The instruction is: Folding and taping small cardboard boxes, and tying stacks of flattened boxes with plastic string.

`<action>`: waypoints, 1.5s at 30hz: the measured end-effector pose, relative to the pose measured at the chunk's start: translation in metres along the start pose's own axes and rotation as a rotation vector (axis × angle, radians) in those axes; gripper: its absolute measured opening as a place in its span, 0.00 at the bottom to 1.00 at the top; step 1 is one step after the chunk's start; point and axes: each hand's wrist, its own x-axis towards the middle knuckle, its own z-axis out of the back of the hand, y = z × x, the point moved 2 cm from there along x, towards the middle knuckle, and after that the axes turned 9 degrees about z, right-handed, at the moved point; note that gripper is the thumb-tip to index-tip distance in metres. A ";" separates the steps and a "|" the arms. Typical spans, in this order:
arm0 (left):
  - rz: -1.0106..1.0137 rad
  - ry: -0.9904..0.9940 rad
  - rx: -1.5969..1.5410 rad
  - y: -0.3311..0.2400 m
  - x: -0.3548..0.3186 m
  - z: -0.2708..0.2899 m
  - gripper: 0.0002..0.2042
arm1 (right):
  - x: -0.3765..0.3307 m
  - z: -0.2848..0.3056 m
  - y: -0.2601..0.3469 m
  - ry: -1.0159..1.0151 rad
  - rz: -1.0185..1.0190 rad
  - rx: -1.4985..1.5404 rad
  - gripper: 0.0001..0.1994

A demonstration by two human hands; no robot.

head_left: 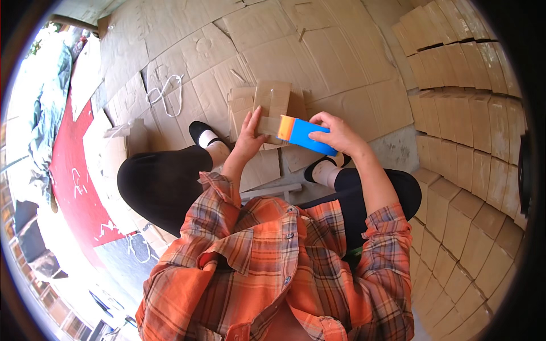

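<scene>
A small brown cardboard box point(273, 98) stands in front of me between my feet. My left hand point(248, 138) steadies it at its near left side, fingers along its edge and thumb toward the near face. From the right, my right hand point(340, 135) grips a blue tape dispenser point(311, 137) with an orange front end. That front end is close to the near face of the box, where a clear strip of tape seems to run. The underside of the box is hidden. Flat cardboard pieces point(241, 102) lie around and under it.
Tall rows of closed cartons point(463, 116) line the right side. Flattened cardboard sheets point(335, 54) cover the floor. A loop of white string point(166, 98) lies at the left, beyond an open carton point(126, 139). Farther left is a red sheet point(77, 170).
</scene>
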 end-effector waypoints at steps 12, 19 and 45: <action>0.045 0.043 -0.029 -0.001 0.001 0.003 0.41 | -0.012 0.016 -0.048 -0.043 -0.122 -0.100 0.21; -0.006 0.063 -0.049 0.007 0.002 0.004 0.42 | 0.019 -0.009 -0.067 -0.015 -0.122 -0.238 0.21; -0.011 0.068 -0.061 0.003 0.001 -0.008 0.42 | 0.045 -0.092 -0.014 0.324 -0.229 -0.528 0.33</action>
